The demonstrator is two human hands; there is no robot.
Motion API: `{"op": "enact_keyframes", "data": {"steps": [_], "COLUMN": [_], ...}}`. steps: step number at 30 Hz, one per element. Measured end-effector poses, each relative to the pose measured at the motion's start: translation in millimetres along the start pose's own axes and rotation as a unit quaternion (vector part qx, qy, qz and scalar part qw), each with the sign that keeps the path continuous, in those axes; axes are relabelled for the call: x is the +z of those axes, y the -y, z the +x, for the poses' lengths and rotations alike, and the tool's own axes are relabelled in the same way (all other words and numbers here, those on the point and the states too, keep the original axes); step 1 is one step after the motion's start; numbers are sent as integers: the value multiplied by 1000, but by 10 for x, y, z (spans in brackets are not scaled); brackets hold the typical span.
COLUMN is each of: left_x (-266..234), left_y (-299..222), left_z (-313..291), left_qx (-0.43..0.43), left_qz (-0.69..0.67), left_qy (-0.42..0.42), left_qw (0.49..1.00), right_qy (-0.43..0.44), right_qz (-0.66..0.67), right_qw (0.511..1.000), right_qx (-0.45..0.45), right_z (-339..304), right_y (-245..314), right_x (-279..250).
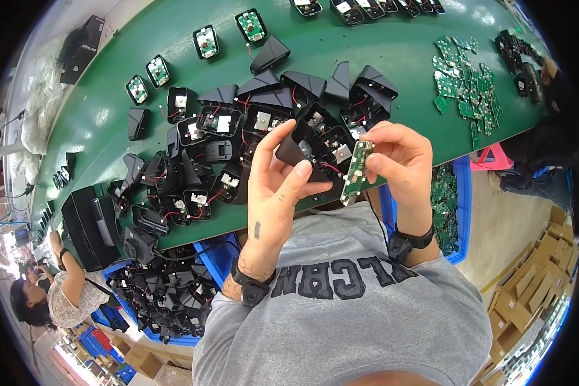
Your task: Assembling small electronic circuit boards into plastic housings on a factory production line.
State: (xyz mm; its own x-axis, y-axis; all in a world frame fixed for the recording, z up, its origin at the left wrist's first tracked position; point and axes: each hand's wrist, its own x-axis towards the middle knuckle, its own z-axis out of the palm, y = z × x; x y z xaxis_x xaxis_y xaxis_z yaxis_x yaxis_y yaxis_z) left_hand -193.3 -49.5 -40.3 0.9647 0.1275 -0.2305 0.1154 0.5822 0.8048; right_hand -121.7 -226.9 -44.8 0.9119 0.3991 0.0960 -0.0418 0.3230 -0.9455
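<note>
My left hand [278,183] grips a black plastic housing [292,153] between thumb and fingers, its open side turned to the right. From it a short red wire [331,168] reaches toward a long green circuit board [356,172]. My right hand [400,157] pinches that board upright by its upper end, just right of the housing. Whether the wire is joined to the board I cannot tell. Beyond my hands lies a heap of similar black housings [219,120], many with red wires and white parts inside.
Housings with green boards [206,42] stand in a row along the far left of the green table [405,64]. Loose circuit boards [466,83] are piled at the right. Blue bins of boards [445,209] and of black parts [164,293] stand below the near edge. Another person [71,296] works at the left.
</note>
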Motion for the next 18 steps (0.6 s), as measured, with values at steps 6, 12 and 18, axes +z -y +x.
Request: {"op": "enact_keyframes", "data": {"steps": [6, 12, 18], "left_x": [21, -9, 7], "left_y": [-2, 20, 2], "left_z": [14, 11, -2], "left_qx": [-2, -2, -11], "left_qz": [12, 13, 51], "left_qy": [-1, 5, 22], "left_qw": [1000, 1000, 998], "right_qy": [-25, -7, 12], "right_qz": [-9, -16, -160], "right_qw": [999, 999, 987], "right_qx": [26, 30, -20], "right_z": [-4, -12, 24], "right_y": [-25, 3, -71], "right_x": [21, 37, 12]}}
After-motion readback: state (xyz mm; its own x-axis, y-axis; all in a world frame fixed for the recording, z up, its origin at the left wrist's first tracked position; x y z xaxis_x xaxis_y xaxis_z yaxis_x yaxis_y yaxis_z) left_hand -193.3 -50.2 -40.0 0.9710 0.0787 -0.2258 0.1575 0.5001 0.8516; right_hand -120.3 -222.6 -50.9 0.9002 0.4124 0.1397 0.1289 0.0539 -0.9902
